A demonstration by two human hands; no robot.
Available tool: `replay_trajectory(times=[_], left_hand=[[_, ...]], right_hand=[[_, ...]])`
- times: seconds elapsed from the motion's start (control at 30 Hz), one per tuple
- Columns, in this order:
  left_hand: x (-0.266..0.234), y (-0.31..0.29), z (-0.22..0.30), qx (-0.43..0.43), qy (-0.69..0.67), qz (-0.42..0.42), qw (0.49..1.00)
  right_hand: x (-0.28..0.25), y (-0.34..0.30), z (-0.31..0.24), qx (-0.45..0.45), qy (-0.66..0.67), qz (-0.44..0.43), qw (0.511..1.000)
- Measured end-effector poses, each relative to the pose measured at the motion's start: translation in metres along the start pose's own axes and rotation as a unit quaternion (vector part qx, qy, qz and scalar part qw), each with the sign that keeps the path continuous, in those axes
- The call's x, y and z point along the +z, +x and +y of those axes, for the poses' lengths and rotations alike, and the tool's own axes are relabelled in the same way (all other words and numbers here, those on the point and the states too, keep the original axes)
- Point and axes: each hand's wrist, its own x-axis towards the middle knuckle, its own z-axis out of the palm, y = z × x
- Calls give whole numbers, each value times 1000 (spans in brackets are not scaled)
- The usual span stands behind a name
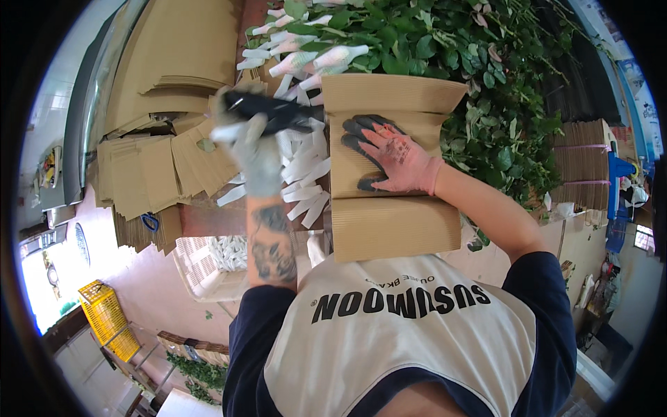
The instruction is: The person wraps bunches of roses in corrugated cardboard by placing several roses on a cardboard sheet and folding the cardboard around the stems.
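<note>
My left hand (256, 156), in a pale grey glove, is closed around a black hand tool (271, 115). Motion smears the tool, and its exact kind cannot be made out; a tan part shows at its far left end. My right hand (399, 156), in a pink glove with dark grey fingertips, lies flat with spread fingers on a corrugated cardboard sheet (396, 222). Creases cross the sheet, and its far flap stands up somewhat. Close to my left hand lie many loose white strips (306, 187). Past the sheet are flower heads in white and pink net sleeves (340, 55).
Leafy green stems (486, 104) heap up at the far right. Cardboard pieces (146, 167) are stacked on the left, with blue-handled scissors (149, 222) by them. A pale basket (194, 267) stands below the table edge. Bundled cardboard (583, 163) sits at right; a yellow crate (108, 320) is lower left.
</note>
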Motion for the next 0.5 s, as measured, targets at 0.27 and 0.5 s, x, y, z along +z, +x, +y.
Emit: replay_trajectory(times=[0.27, 0.5], left_hand=[[-52, -108, 89, -66, 711, -417, 563], [-96, -94, 62, 72, 729, -452, 509]], right_hand=[[23, -6, 4, -8, -20, 112, 993], [8, -3, 2, 7, 49, 39, 998]])
